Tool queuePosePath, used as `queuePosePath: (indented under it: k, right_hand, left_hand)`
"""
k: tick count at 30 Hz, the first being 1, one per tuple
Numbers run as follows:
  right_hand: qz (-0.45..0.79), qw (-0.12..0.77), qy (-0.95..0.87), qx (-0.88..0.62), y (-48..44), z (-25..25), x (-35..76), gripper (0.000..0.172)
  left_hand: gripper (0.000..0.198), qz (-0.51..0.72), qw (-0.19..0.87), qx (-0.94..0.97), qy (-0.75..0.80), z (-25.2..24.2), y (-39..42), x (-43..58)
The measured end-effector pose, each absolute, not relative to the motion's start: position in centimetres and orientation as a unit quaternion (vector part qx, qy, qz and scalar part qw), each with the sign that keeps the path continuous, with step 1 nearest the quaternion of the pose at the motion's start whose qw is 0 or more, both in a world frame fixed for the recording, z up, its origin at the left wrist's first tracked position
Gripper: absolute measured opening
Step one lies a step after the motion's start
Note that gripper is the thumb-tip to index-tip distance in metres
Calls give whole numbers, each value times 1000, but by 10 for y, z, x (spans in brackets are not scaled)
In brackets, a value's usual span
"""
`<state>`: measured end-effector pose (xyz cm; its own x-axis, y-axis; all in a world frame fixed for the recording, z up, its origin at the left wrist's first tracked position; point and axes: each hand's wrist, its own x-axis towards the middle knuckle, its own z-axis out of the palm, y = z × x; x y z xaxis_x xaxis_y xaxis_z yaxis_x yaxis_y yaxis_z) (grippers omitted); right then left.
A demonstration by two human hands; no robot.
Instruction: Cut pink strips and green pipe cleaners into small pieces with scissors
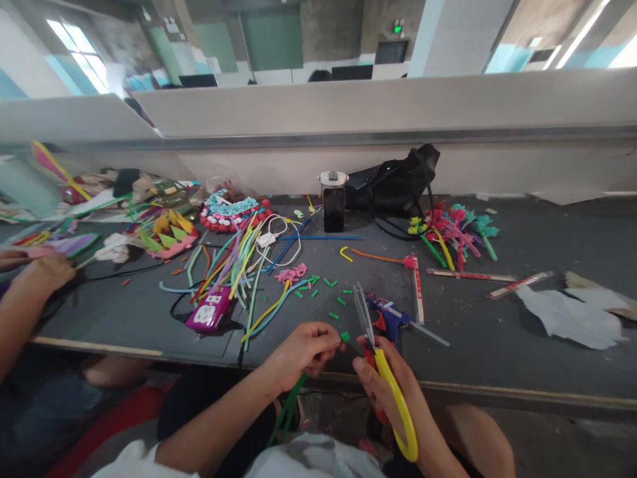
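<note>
My left hand (306, 348) is closed around several green pipe cleaners (287, 413), which hang below the table edge. Their short ends stick out past my thumb and forefinger, towards the scissors. In my right hand (401, 382) are scissors (398, 405) with yellow and red handles. The blades point up and away, slightly parted, just right of the green ends and apart from them. Short cut green pieces (333, 316) lie scattered on the table in front of my hands. Right behind the scissors rests a blue glue gun (395, 318) with a clear glue stick.
Pink pieces (291, 273), a bundle of coloured pipe cleaners (243, 265) and a purple pouch (212, 311) lie to the left. Further back stand a dark bottle (334, 207) and a black bag (398, 182). Pipe-cleaner flowers (460, 232) lie right. Another person's hand (47, 273) works far left.
</note>
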<state>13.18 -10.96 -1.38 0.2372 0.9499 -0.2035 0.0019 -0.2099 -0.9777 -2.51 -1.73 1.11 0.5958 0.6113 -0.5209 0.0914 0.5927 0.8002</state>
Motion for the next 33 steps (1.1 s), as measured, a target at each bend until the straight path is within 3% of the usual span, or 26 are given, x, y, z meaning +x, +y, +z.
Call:
queuePosePath:
  k: [10, 15, 25, 29, 33]
  right_hand:
    - [475, 515, -403, -588, -109, -8, 129, 39]
    - [496, 543, -364, -572, -109, -11, 130, 44]
    - [541, 518, -363, -555, -113, -3, 124, 56]
    - [560, 500, -350, -560, -114, -4, 129, 56]
    - [489, 479, -403, -608, -110, -3, 138, 52]
  left_hand:
    - [34, 88, 798, 441, 400, 12, -46, -22]
    - [34, 84, 777, 471, 409, 14, -43, -34]
    - [28, 255, 725, 459, 446, 33, -23, -44]
    - [25, 250, 747, 446, 424, 35, -21, -43]
    - [23, 244, 771, 417, 416, 33, -22, -42]
